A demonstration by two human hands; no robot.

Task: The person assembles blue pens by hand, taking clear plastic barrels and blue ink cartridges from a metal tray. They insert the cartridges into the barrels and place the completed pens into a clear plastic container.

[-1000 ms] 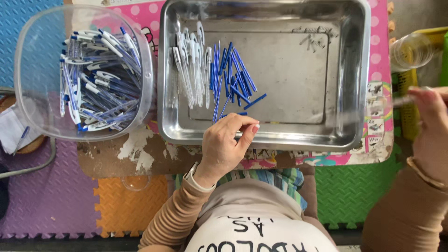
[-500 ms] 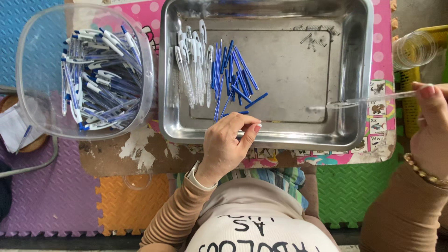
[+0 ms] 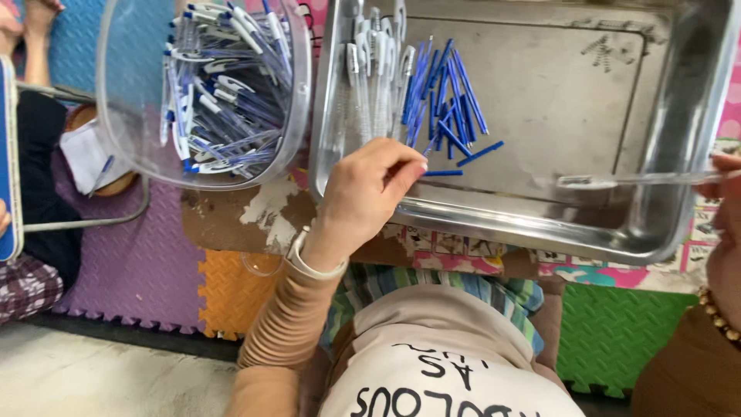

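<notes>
A blue refill (image 3: 443,173) is pinched at its near end by the left hand (image 3: 363,197) at the steel tray's (image 3: 679,100) front edge, its long axis parallel to that edge. A clear pen barrel (image 3: 633,180) is gripped in the right hand (image 3: 725,208), pointing leftward toward the refill.

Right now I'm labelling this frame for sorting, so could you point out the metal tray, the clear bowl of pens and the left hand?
metal tray (image 3: 679,154): head view, bare right part of its floor.
clear bowl of pens (image 3: 123,93): head view, its transparent left wall.
left hand (image 3: 363,193): head view, back of the hand.
</notes>
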